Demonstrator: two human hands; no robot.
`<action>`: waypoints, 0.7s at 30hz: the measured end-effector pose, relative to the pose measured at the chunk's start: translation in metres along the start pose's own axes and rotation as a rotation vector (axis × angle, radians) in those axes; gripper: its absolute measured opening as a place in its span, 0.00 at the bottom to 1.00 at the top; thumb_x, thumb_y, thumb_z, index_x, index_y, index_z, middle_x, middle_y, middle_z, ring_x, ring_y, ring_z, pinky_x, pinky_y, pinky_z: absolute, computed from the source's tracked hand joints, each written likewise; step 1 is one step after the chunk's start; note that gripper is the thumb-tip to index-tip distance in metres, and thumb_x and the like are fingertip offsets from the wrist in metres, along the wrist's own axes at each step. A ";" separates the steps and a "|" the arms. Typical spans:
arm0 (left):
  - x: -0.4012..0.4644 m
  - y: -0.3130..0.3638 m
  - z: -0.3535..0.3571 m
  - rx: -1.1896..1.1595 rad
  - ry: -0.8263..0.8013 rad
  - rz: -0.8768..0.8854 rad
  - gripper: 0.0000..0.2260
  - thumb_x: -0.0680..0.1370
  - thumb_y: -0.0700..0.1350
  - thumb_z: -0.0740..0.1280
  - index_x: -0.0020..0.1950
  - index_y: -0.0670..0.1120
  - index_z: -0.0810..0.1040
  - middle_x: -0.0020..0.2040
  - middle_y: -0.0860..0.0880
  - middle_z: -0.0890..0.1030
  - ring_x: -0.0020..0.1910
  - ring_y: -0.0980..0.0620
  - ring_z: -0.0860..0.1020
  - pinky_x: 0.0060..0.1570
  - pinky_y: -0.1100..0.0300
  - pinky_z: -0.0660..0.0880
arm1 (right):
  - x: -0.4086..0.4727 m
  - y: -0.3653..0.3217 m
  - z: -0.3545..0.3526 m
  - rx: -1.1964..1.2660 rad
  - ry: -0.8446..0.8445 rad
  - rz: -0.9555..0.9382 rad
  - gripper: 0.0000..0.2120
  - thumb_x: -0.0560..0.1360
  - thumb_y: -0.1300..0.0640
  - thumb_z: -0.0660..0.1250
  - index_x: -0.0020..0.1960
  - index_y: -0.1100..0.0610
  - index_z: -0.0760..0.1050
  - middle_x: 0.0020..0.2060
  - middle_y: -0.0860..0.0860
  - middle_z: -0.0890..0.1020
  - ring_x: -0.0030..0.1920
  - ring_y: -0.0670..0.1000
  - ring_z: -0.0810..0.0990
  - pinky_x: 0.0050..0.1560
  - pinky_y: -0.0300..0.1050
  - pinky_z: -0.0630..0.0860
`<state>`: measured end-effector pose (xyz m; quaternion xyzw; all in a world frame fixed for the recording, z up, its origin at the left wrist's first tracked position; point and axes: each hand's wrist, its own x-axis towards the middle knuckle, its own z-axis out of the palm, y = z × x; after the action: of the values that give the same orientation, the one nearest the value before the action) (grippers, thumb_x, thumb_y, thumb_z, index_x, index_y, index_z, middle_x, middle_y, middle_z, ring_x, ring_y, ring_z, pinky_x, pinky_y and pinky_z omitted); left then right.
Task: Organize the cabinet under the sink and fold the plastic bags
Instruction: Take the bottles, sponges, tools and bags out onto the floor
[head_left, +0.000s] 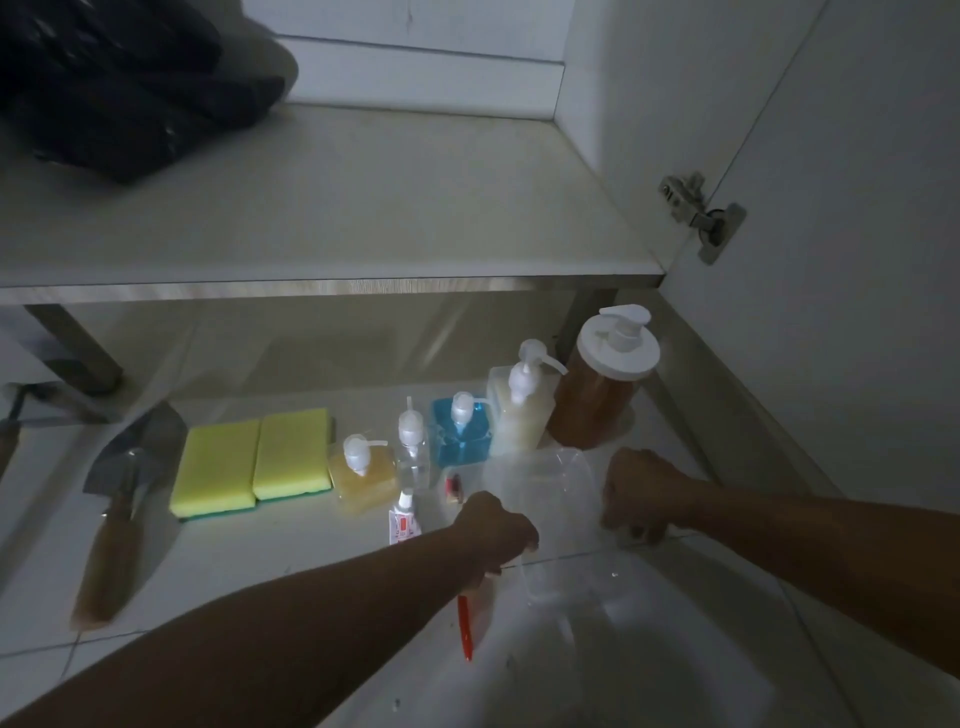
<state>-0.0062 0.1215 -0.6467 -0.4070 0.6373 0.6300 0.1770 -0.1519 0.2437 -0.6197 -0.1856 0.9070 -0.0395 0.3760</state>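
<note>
A clear plastic bag (550, 499) is stretched between my two hands above the tiled floor, and its lower part spreads toward me. My left hand (497, 530) is closed on the bag's left edge, with a thin red strip (466, 623) hanging below the fist. My right hand (640, 493) is closed on the bag's right edge. A heap of black plastic bags (119, 88) lies on the cabinet shelf (363, 208) at the back left.
On the floor stand a row of pump bottles: amber (597, 395), cream (522, 410), blue (461, 431), a small clear one (413, 452) and yellow (361, 478). Two yellow sponges (254, 460), a trowel (122, 499) and a small tube (404, 522) lie nearby. The cabinet door hinge (701, 213) is at right.
</note>
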 end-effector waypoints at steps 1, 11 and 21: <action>-0.003 0.004 -0.003 0.038 0.000 0.001 0.12 0.73 0.38 0.71 0.49 0.42 0.69 0.45 0.46 0.72 0.45 0.50 0.74 0.48 0.57 0.78 | -0.004 -0.006 -0.009 -0.058 -0.018 -0.009 0.14 0.68 0.61 0.76 0.47 0.65 0.74 0.32 0.59 0.81 0.28 0.55 0.82 0.33 0.53 0.83; -0.074 0.112 -0.126 0.468 0.010 0.252 0.17 0.74 0.50 0.72 0.58 0.41 0.79 0.46 0.46 0.82 0.50 0.47 0.82 0.50 0.51 0.80 | -0.065 -0.119 -0.124 -0.108 0.024 -0.399 0.08 0.69 0.56 0.77 0.43 0.61 0.84 0.33 0.56 0.85 0.38 0.58 0.86 0.35 0.49 0.83; -0.085 0.134 -0.332 0.293 0.753 0.277 0.17 0.73 0.44 0.73 0.59 0.38 0.77 0.54 0.40 0.80 0.50 0.44 0.80 0.43 0.54 0.78 | -0.034 -0.316 -0.154 0.113 0.189 -0.808 0.12 0.70 0.56 0.77 0.49 0.62 0.81 0.40 0.56 0.85 0.40 0.52 0.86 0.41 0.50 0.84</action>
<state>0.0412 -0.1840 -0.4476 -0.4898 0.7889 0.3580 -0.0982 -0.1405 -0.0474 -0.4208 -0.5011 0.7881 -0.2504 0.2551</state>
